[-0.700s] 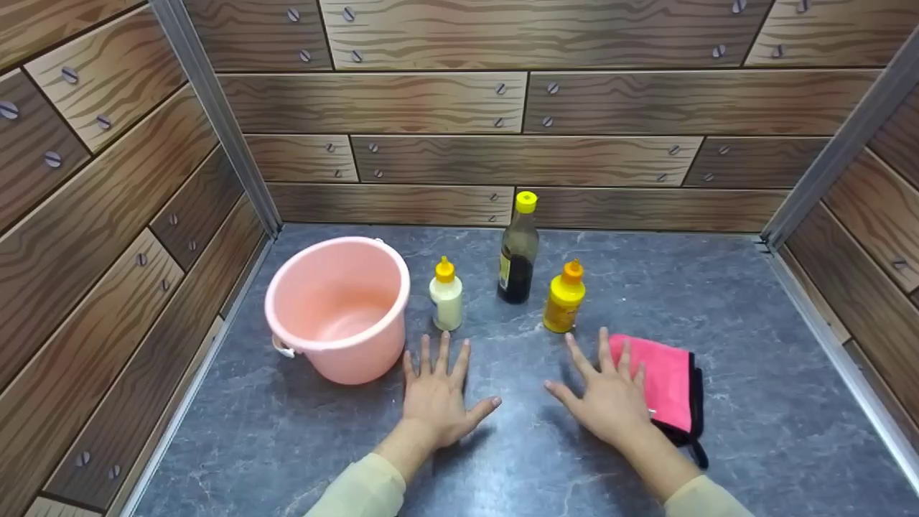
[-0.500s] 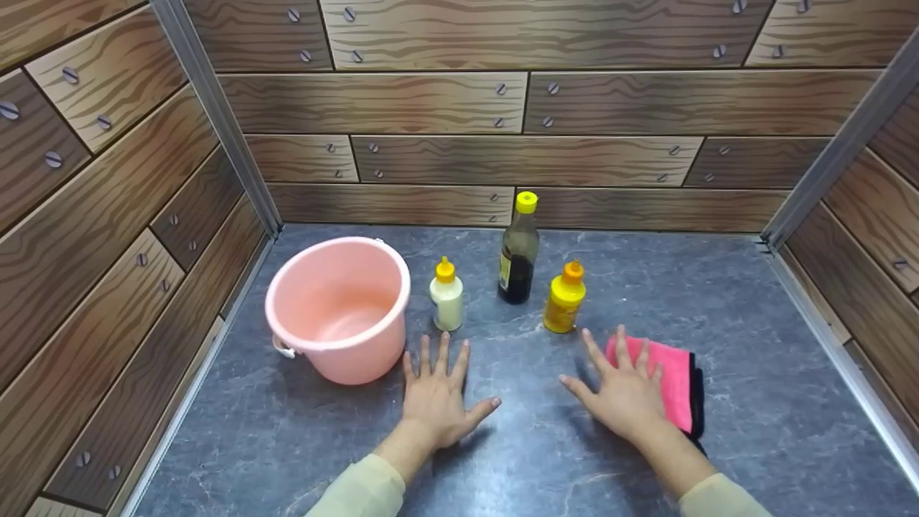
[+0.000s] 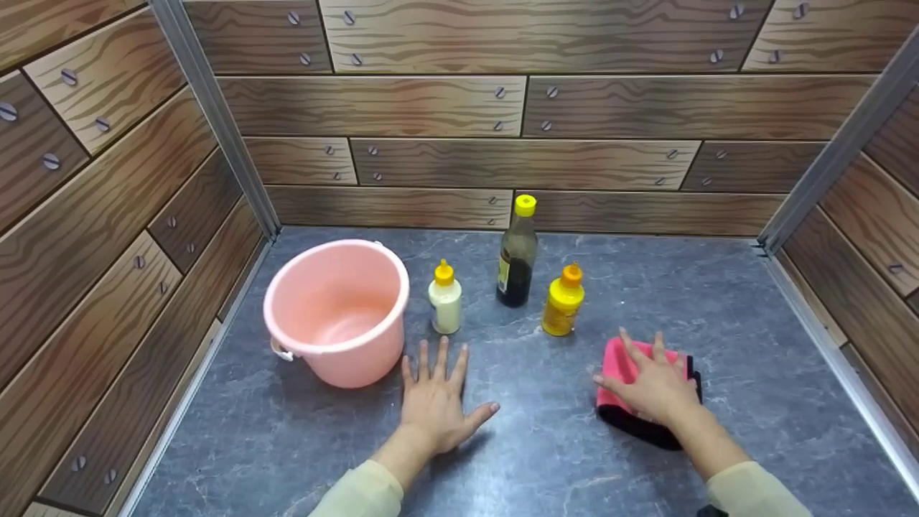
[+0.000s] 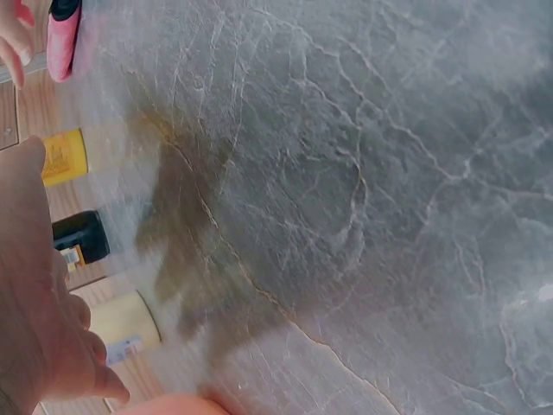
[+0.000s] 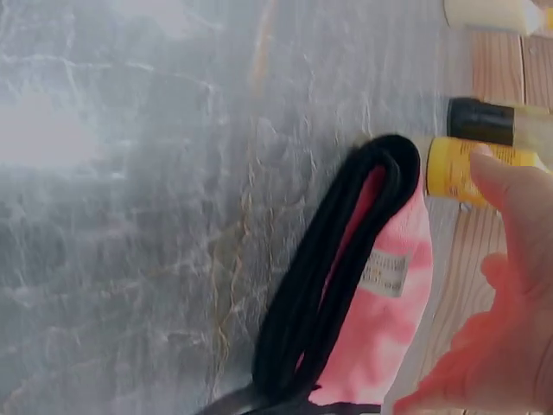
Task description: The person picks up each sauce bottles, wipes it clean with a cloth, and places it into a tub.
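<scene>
A folded pink cloth [image 3: 612, 362] with black edging lies on the right side of the table. My right hand [image 3: 657, 388] is over it with fingers spread; whether the fingertips touch it I cannot tell. In the right wrist view the folded cloth [image 5: 393, 324] shows its thick black border and a small white label, with the hand [image 5: 497, 303] beyond it. My left hand [image 3: 434, 409] is held palm down with fingers spread, near the pink bucket [image 3: 367, 362] and a white squeeze bottle [image 3: 446, 307] with a yellow cap. It holds nothing.
A tall bottle of dark liquid [image 3: 515, 280] with a yellow cap stands at the back middle. Right of it is a yellow squeeze bottle [image 3: 563, 310] with an orange cap. Wood-patterned walls [image 3: 431, 108] close the marbled grey table [image 3: 502, 474] at the back and sides.
My right hand has moved rightward from the cloth's left edge to over its middle, uncovering the cloth's left side and front black border. My left hand stays where it was.
</scene>
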Demonstrator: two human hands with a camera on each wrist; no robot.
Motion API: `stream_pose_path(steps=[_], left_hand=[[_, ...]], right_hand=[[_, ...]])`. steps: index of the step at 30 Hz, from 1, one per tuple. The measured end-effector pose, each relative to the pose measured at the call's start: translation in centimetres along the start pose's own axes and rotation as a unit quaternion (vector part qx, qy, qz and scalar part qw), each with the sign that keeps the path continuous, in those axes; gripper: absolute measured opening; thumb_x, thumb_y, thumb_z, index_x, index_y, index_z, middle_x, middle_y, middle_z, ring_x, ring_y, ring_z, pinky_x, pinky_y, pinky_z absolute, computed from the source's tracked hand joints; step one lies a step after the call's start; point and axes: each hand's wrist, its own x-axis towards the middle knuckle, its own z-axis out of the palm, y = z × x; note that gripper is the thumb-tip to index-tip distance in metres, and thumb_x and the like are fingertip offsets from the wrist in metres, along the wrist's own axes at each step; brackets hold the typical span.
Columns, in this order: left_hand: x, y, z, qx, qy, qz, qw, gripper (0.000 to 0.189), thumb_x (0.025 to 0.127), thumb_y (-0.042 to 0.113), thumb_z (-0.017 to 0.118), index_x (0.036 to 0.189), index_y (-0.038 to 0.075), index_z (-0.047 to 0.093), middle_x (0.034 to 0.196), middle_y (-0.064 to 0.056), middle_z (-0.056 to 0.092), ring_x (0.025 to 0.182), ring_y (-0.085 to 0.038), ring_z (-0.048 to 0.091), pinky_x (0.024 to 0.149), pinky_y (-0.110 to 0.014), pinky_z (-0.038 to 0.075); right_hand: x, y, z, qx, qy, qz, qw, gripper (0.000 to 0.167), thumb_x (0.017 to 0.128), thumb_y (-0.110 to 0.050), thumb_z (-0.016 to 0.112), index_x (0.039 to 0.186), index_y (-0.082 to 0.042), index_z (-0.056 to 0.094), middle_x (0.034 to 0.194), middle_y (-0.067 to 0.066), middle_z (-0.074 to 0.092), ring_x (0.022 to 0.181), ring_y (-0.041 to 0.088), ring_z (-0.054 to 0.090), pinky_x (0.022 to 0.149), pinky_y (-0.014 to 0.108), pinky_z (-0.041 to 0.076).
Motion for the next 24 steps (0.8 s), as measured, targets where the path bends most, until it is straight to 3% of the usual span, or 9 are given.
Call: stream_pose_path(steps=[4,15,19,24], left_hand=[[-0.1,0.0,0.0,0.002,0.000,0.000,1.0000,0.105,0.092,0.089,0.039,0.170,0.019,0.026,0.174,-0.020,0.017,0.158,-0.052,0.011,0.122,-0.074,0.013],[0.0,-0.1,-0.2,0.004,-0.017,0.001,0.9998,0.105,0.093,0.089,0.038,0.169,0.018,0.027,0.174,-0.020,0.017,0.158,-0.052,0.011,0.122,-0.073,0.013],[-0.2,-0.1,-0.3,0.003,-0.025,-0.003,0.9997,0.105,0.093,0.090,0.037,0.170,0.019,0.025,0.175,-0.020,0.015,0.158,-0.051,0.008,0.122,-0.073,0.012],[0.0,-0.2,-0.4,-0.003,-0.019,-0.008,0.9998,0.106,0.092,0.090,0.038,0.170,0.019,0.025,0.175,-0.019,0.014,0.158,-0.051,0.008,0.122,-0.073,0.010]], right_hand=[[0.7,0.8,-0.3,0.018,-0.038,0.023,0.9989,0.120,0.088,-0.087,0.056,0.170,-0.013,0.008,0.162,0.046,-0.012,0.136,0.082,-0.005,0.101,0.092,0.019],[1.6,1.8,1.0,0.040,-0.058,0.048,0.9964,0.123,0.083,-0.076,0.075,0.170,-0.016,0.012,0.162,0.046,-0.014,0.137,0.081,-0.012,0.102,0.093,0.013],[1.8,1.6,1.3,0.031,-0.071,0.056,0.9954,0.115,0.088,-0.070,0.075,0.170,-0.018,0.014,0.163,0.045,-0.013,0.140,0.077,-0.014,0.104,0.092,0.012],[1.8,1.2,1.3,0.007,-0.074,0.046,0.9962,0.107,0.092,-0.069,0.071,0.169,-0.017,0.019,0.162,0.045,-0.009,0.139,0.079,-0.009,0.102,0.092,0.019]])
